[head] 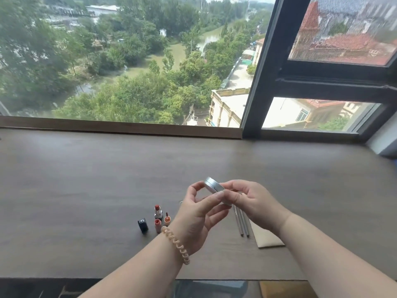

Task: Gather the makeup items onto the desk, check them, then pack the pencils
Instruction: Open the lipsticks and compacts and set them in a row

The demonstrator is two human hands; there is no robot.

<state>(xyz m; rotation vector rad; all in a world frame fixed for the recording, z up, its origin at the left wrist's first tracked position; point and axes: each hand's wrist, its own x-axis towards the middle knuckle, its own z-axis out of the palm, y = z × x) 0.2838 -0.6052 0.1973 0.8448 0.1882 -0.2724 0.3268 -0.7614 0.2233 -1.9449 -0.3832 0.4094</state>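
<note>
— While both hands were raised above the counter (86, 179), where was the compact?
— The silver round compact (213, 188) sat between them, tilted; the left hand (198, 214) pinched its near edge and the right hand (250, 201) closed its fingers (233, 198) on the far side.
— And the rest?
— Two pencils (241, 222) lay side by side on the counter beneath the right hand, just beside a beige pouch (268, 237). Left of the hands stood an open lipstick (158, 211), two small tubes (158, 225) and a black cap (142, 225) — all close together.
</note>
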